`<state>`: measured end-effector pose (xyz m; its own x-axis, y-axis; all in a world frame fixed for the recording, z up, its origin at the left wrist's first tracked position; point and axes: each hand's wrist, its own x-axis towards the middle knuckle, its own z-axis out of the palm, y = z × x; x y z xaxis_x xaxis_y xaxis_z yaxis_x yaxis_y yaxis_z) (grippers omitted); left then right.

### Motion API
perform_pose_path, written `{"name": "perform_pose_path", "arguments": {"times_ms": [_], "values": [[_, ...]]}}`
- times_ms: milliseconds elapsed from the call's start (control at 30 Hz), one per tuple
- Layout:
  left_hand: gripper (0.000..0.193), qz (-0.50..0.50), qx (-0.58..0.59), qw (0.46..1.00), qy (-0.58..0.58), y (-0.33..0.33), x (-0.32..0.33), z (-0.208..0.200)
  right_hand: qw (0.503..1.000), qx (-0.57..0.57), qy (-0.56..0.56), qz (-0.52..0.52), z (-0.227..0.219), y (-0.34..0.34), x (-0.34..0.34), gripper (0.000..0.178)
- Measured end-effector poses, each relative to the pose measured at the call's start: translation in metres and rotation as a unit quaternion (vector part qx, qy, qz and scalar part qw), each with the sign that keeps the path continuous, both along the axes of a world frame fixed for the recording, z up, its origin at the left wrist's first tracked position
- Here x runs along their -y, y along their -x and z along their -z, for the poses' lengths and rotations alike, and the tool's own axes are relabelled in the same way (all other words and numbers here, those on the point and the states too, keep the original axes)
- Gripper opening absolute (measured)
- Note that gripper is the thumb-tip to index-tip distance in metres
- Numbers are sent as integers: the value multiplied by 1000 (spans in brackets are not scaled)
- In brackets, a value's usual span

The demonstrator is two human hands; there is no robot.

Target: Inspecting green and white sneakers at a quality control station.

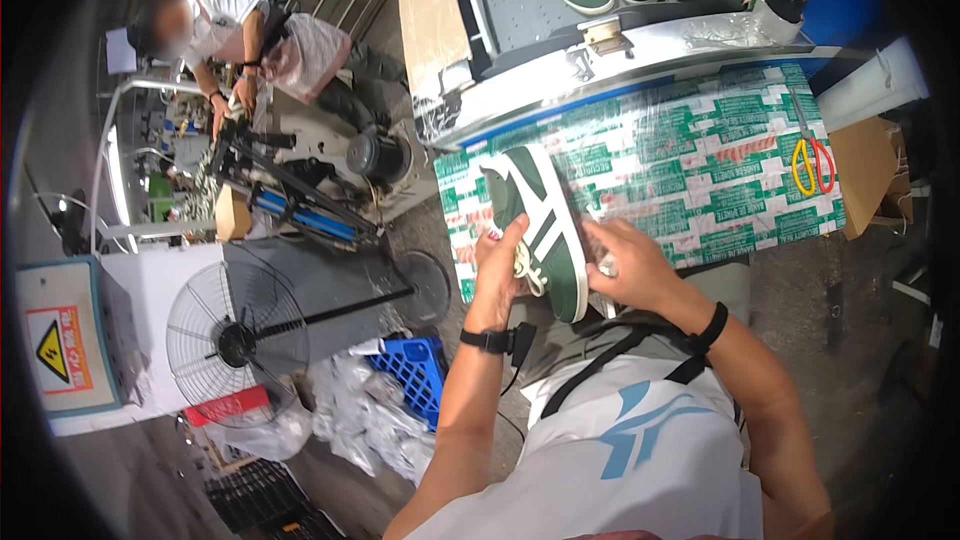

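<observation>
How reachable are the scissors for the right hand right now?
Probably yes: the scissors lie on the patterned tabletop, off to the right, with nothing visible standing between them and the right hand.

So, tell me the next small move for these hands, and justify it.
I'd probably bring the right hand in against the white sole to steady the green shoe. The left hand grips it on the side with the laces, while the right is close beside the sole, contact unclear, holding a small whitish thing I can't identify.
</observation>
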<state>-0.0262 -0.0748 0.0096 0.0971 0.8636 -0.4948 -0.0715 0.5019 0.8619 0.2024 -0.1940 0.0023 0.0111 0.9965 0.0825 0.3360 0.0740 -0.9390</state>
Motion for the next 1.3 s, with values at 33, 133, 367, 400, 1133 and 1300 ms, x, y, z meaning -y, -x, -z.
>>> {"name": "perform_pose_path", "arguments": {"times_ms": [33,133,367,400,1133,1300], "values": [[46,10,-43,998,-36,18,-7,-1,996,88,-23,23,-7,-11,-4,63],[49,74,-212,964,-142,4,-54,-73,960,239,-85,117,28,-66,3,66],[67,244,-389,812,-361,-35,-291,-143,931,321,-64,164,62,-100,11,52],[69,269,-436,786,-346,-42,-322,-141,931,317,-59,172,61,-100,12,52],[57,244,-200,927,-201,-380,-420,1,945,282,-90,141,59,-115,2,42],[49,228,-3,970,-82,-325,-405,-50,950,275,-84,120,65,-112,9,45]]}}
